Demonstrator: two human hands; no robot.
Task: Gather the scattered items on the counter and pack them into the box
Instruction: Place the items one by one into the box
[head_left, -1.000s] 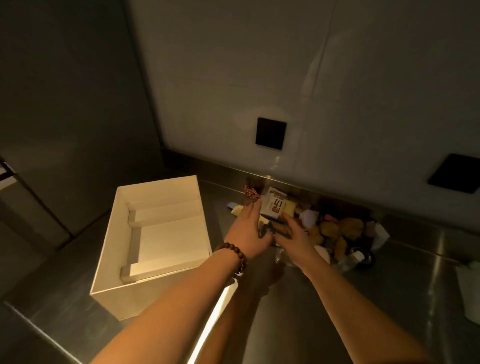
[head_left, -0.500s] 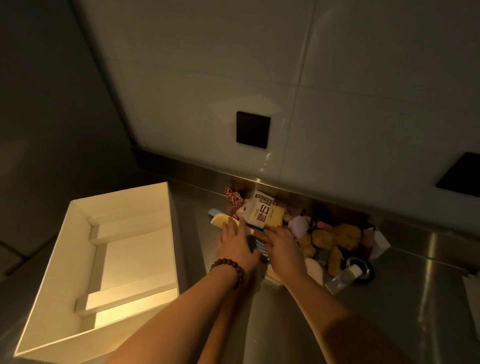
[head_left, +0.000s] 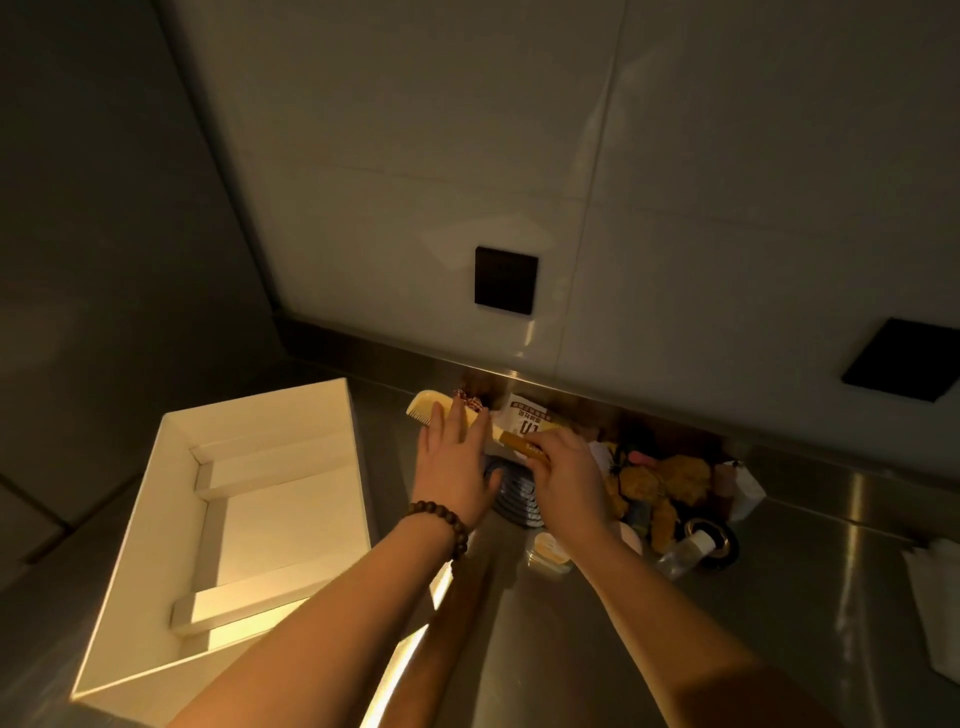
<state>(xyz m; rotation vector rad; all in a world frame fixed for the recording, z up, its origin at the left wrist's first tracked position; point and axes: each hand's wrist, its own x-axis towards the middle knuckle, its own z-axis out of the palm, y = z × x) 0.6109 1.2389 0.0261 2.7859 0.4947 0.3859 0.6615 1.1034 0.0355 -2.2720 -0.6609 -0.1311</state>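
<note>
Pinching the comb (head_left: 431, 410), both hands beside box (head_left: 343, 415).

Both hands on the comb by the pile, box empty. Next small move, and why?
Probably lift the comb clear of the pile and carry it left to the white box. The right hand pinches the comb's handle end, the left hand lies flat over its middle, so it looks secured. The box's compartments look empty and open right beside it.
</note>
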